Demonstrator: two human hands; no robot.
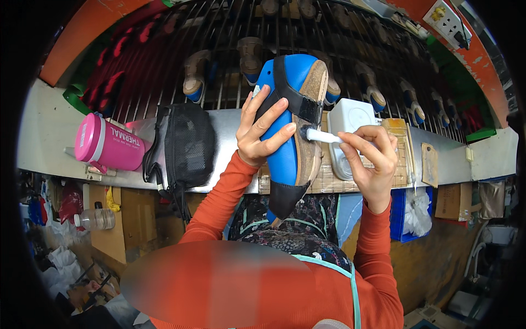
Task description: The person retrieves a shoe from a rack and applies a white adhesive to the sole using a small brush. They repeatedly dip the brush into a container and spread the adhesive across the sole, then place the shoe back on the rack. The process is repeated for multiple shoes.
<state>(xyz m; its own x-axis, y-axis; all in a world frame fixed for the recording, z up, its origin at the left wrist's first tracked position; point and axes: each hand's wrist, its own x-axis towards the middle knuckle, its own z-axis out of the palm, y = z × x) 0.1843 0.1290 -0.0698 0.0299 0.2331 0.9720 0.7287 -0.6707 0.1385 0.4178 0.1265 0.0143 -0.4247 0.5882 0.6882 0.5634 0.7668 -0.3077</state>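
A blue sandal [285,151] with black straps and a cork-coloured sole edge is held up in front of me, toe and heel pointing away and toward me. My left hand [256,136] is closed round its blue side, fingers spread over the upper and strap. My right hand [375,159] pinches a small brush [324,136] by its white handle. The brush's dark bristle end touches the cork side below the black strap. Just behind the brush stands a white plastic container [350,118] on a bamboo mat [399,147].
On the metal bench edge are a pink thermal jug [112,143] and a black mesh bag [189,145]. Beyond runs a rack of dark bars [230,98] bearing several shoes. A blue crate [402,216] with plastic bags sits below right. A wooden piece [429,164] lies right of the mat.
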